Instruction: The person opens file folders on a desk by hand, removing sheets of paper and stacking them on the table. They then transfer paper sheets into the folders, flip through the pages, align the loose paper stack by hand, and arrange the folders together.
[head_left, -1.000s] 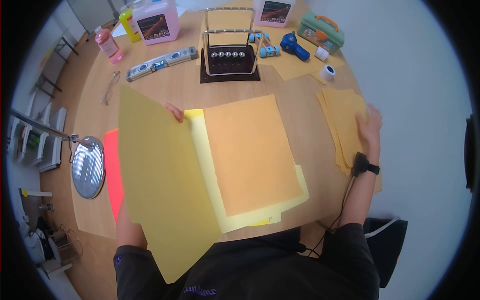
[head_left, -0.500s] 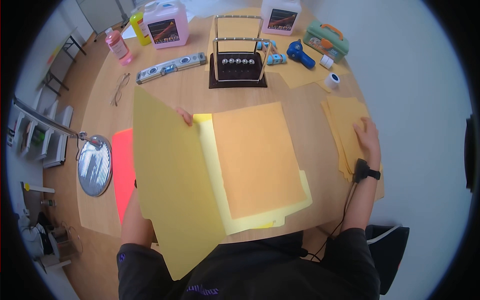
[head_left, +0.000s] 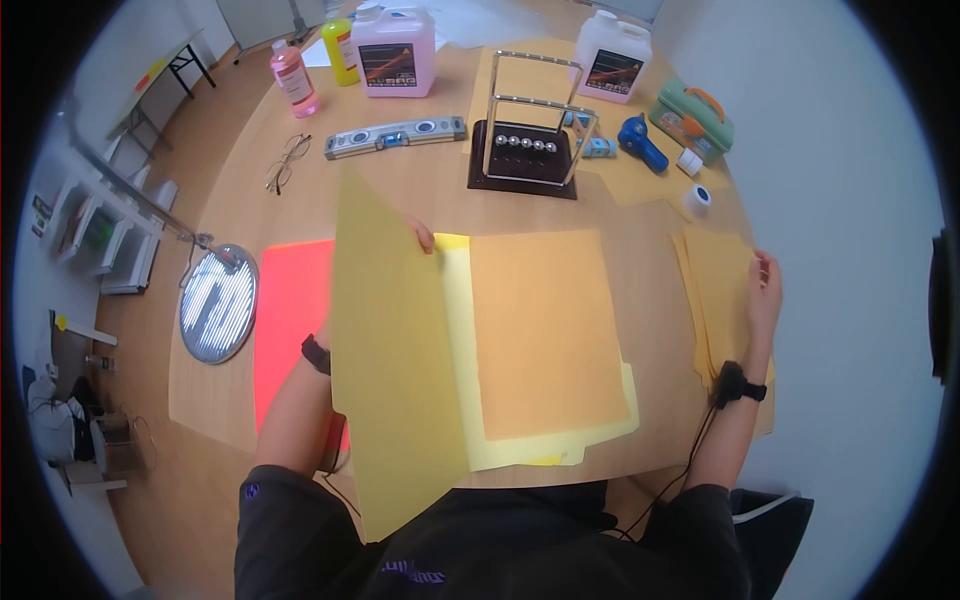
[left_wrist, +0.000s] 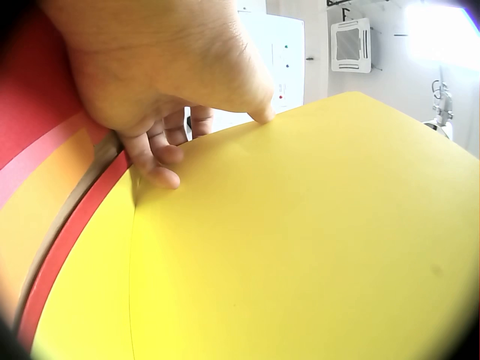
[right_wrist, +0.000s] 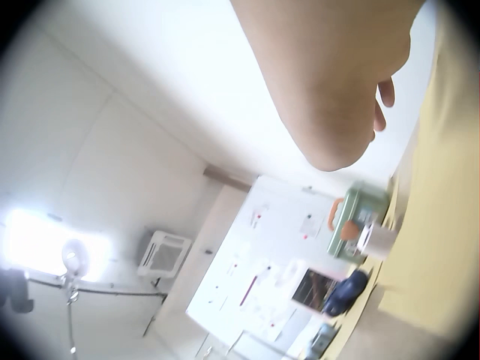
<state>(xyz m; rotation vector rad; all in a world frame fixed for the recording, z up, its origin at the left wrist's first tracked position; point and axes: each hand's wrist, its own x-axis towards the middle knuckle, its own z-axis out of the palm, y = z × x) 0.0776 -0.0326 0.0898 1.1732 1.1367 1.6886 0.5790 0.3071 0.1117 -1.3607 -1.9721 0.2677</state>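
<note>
My left hand (left_wrist: 161, 82) grips the upper edge of the yellow folder's raised cover (head_left: 400, 350), mostly hidden behind it in the head view. The fingers curl over the edge and the thumb lies along it. The folder (head_left: 455, 330) lies opened on the table, with an orange-tan sheet (head_left: 550, 340) on its right side. At the right, my right hand (head_left: 765, 290) is turned on its side at the edge of a stack of tan paper (head_left: 722, 300). Its fingers are loosely bent, and no sheet shows between them.
A red sheet (head_left: 290, 340) lies left of the folder, near a round lamp (head_left: 218, 305). Glasses (head_left: 290, 165), a spirit level (head_left: 395, 137), a Newton's cradle (head_left: 525, 150), bottles, pink canisters (head_left: 395, 60), a blue tool (head_left: 642, 143) and a green case (head_left: 693, 120) stand farther back.
The head view has swung left, so things appear shifted right. My right hand has slid from the top of the paper stack to its right edge and turned sideways. The left hand still grips the cover.
</note>
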